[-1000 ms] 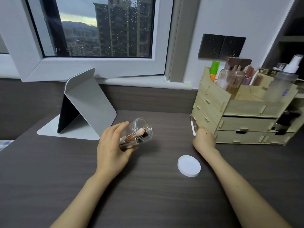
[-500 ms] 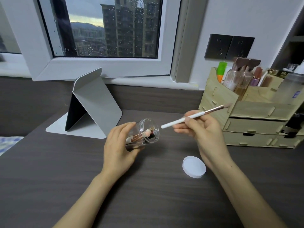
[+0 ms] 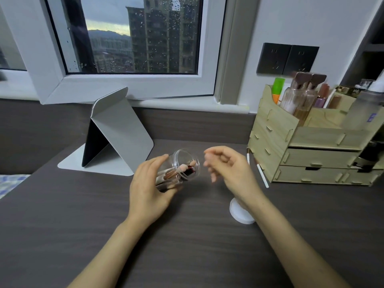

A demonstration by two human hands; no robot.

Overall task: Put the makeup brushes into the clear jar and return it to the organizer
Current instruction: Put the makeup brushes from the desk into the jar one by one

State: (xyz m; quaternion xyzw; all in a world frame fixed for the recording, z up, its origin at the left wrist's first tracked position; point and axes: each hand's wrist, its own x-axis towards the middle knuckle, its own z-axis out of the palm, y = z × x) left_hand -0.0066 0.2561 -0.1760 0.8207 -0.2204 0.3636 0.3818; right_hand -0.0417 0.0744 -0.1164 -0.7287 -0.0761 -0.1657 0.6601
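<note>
My left hand (image 3: 149, 190) grips the clear jar (image 3: 186, 161), tilted with its open mouth toward the right, just above the dark table. Several makeup brushes (image 3: 178, 172) with pink tips and rose-gold ferrules lie inside it. Just right of the jar's mouth, my right hand (image 3: 230, 171) is blurred, with its fingers apart and nothing in them. A white-handled brush (image 3: 262, 176) lies on the table against the wooden organizer (image 3: 311, 142), with another white handle (image 3: 248, 157) beside it. The jar's white lid (image 3: 239, 214) lies flat, partly hidden under my right wrist.
The organizer at the right holds bottles, tubes and larger brushes in its top compartments and has two drawers below. A folded grey tablet stand (image 3: 122, 132) stands at the back left under the window. Wall sockets (image 3: 287, 59) sit above the organizer.
My right hand picked a white-handled brush up beside the organizer and carried it to the jar's mouth. Now that hand is empty and open. The left hand kept the jar tilted.
</note>
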